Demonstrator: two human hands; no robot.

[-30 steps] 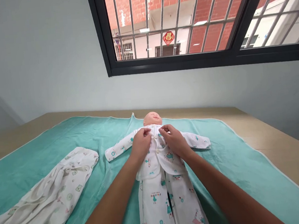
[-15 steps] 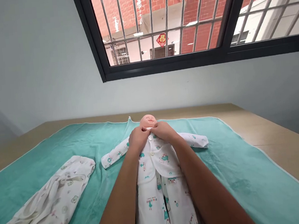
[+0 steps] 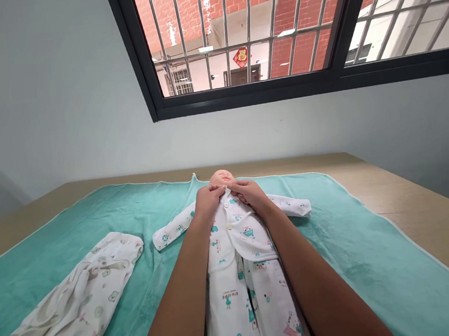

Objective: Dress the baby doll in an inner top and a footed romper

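Observation:
A baby doll [image 3: 221,177] lies on its back on a teal blanket [image 3: 337,247], its head toward the window. It wears a white printed baby jacket [image 3: 227,248] with buttons down the front, sleeves spread to both sides, and matching printed pants [image 3: 240,316]. At the neck, my left hand [image 3: 207,199] pinches one side of the jacket's collar. My right hand [image 3: 248,193] pinches the other side, its fingertips close to the left ones just under the doll's chin. Two buttons show below the hands. My forearms cover the sides of the jacket.
Another white printed baby garment [image 3: 81,295] lies crumpled on the blanket at the left. The blanket covers a wooden table [image 3: 404,197] whose back edge meets a pale wall [image 3: 80,97]. Above is a dark-framed window [image 3: 249,93] with metal bars.
Both hands have shifted slightly up at the collar, and the right fingers have straightened toward the left ones. The collar edge is lifted a little toward the chin.

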